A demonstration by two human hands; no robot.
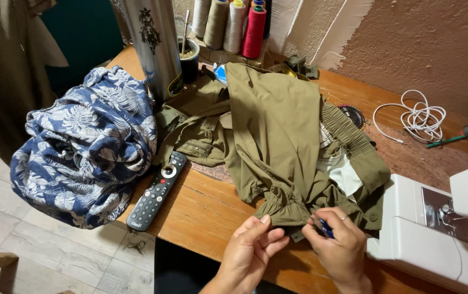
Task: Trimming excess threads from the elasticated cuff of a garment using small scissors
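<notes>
Olive-green trousers (277, 141) lie bunched across the middle of the wooden table (201, 212), their gathered cuff at lower centre of the frame. Left hand (253, 247) pinches that cuff between thumb and fingertips, the other fingers loosely curled. Right hand (338, 242) is closed around a small blue tool (326, 228) (too little shows to tell what kind), its tip touching the hem just beside the left thumb. At left, a blue floral garment (87, 147) hangs over the table edge beside a black remote (156, 190). A white sewing machine (435, 228) fills the lower right; thread cones (234, 24) stand at upper centre.
</notes>
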